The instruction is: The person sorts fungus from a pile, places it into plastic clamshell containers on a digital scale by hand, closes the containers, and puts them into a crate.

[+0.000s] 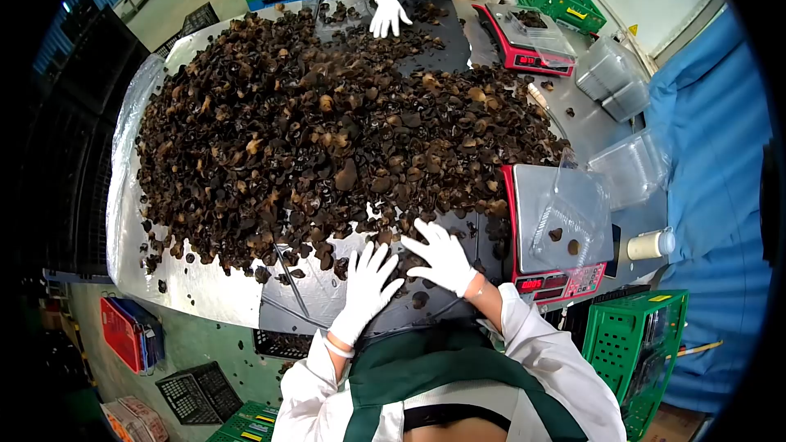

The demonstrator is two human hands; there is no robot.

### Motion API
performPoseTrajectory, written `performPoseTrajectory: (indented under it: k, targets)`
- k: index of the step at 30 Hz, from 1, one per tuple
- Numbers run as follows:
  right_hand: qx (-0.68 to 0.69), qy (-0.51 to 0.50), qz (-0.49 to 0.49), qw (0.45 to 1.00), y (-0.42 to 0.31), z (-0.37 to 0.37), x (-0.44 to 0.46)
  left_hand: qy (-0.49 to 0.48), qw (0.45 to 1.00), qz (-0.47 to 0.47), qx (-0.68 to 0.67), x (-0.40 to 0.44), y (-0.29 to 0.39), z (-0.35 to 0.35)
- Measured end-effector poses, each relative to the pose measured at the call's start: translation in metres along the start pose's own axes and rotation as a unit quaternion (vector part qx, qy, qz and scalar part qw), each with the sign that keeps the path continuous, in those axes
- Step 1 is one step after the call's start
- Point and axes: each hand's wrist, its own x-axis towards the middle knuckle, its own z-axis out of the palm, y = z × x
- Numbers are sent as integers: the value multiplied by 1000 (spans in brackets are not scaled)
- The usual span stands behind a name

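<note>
A large heap of dark brown wood ear mushrooms (327, 131) covers most of the metal table (217, 295). My left hand (368, 290), in a white glove, lies at the heap's near edge with its fingers spread. Just right of it, my right hand (442, 258), gloved too, has its fingers apart and points at the mushrooms. Neither hand holds anything that I can see. Beside my right hand stands a red digital scale (540, 278) with a lit display. On its plate rests an open clear plastic box (565, 221) with a few mushroom pieces in it.
Across the table a co-worker's gloved hand (389, 15) reaches over the heap, near a second red scale (532, 57). Clear plastic boxes (612, 78) are stacked on the right. A white bottle (651, 245) lies at the right edge. Green crates (639, 352) stand beside the table.
</note>
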Motion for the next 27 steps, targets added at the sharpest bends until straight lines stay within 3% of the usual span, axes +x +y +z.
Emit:
performPoseTrajectory:
  k: [5,8,13,16,21,27]
  targets:
    - [-22,46,-96,994,-14,4,-62,-20,999,28,-5,-63,8,-7]
    - [-9,56,-106,993,-7,4,-88,18,999,-11,-45,-90,11,-17]
    - [34,114,56,991,3,-22,-88,108,969,-200,-97,-102,3,-17]
    - [-9,58,124,990,6,-24,-83,73,974,-183,-108,-102,-3,-8]
    - [133,65,62,987,-5,6,-82,42,984,-120,-126,-65,7,-10]
    - [64,92,27,993,-11,-8,-37,10,996,-47,-75,-51,-5,2]
